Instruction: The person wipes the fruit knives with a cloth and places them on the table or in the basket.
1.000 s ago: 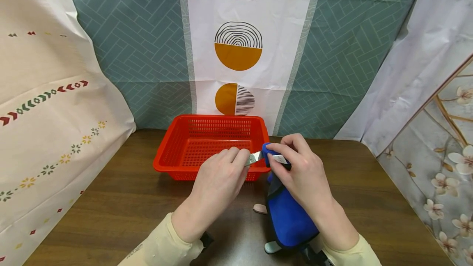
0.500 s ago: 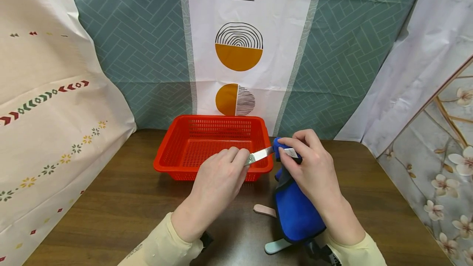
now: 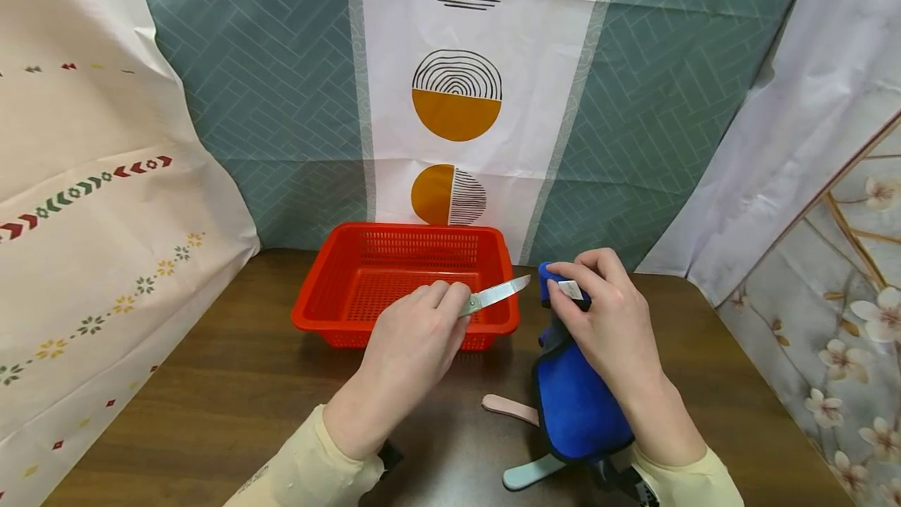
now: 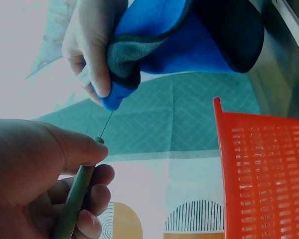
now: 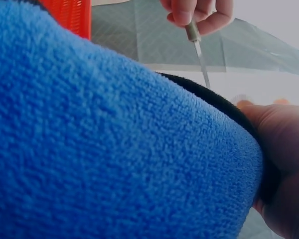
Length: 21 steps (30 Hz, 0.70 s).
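Observation:
My left hand (image 3: 422, 327) grips a small knife (image 3: 501, 292) by its pale green handle. Its bare blade points right and slightly up, over the basket's near right corner. To the right, my right hand (image 3: 612, 319) pinches a folded blue and dark grey cloth (image 3: 580, 401) near its white tag. The cloth hangs down from the fingers, its dark edging visible. In the head view the blade tip lies a little short of the pinched fold. The left wrist view shows the blade edge-on as a thin line below the cloth, with the thumb along the handle (image 4: 74, 204).
A red plastic basket (image 3: 320, 280) with slotted walls stands at the back of the brown wooden table (image 3: 211, 382). A pink rounded strip (image 3: 508, 408) and a mint one (image 3: 529, 472) lie on the table, partly covered by the cloth. Patterned fabric hangs behind and at both sides.
My right hand has moved right with the cloth, away from the knife, so the whole blade now shows. The left hand has hardly moved. More of the pink and mint strips is uncovered.

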{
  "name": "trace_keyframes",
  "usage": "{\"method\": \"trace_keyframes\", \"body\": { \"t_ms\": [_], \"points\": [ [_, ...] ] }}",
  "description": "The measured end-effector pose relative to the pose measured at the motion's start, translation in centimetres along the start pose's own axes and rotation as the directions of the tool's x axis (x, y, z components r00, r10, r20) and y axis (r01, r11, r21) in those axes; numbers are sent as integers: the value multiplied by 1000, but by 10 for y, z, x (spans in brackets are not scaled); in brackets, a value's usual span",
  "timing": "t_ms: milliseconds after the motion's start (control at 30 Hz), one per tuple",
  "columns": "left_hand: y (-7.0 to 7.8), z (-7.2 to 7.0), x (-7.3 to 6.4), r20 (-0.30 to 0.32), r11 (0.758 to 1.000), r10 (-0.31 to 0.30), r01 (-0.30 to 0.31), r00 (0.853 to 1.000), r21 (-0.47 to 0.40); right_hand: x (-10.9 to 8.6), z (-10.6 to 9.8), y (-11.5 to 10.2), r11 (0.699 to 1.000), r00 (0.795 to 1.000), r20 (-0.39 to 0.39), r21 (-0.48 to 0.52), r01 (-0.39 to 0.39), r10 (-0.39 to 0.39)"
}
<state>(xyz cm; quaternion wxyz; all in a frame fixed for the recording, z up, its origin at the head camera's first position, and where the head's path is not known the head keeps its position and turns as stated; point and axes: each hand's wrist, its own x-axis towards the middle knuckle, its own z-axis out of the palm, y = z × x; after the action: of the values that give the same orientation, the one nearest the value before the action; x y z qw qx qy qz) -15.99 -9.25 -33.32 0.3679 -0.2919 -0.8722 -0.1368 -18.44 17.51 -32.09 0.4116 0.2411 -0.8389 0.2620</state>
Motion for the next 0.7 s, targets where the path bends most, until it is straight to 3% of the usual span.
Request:
{"method": "trace_keyframes", "body": {
  "t_ms": [200, 400, 700],
  "points": [
    [-15, 3, 2, 34, 997, -74, 75, 997, -1, 5, -3, 13, 998, 998, 30, -36, 54, -53],
    [-39, 1, 9, 116, 990, -139, 136, 983, 33, 12, -3, 23, 996, 996, 65, -59, 67, -63],
    [-77, 10, 16, 240, 986, -152, 129, 959, 108, 15, -2, 41, 990, 985, 151, -96, 100, -85]
  ]
}}
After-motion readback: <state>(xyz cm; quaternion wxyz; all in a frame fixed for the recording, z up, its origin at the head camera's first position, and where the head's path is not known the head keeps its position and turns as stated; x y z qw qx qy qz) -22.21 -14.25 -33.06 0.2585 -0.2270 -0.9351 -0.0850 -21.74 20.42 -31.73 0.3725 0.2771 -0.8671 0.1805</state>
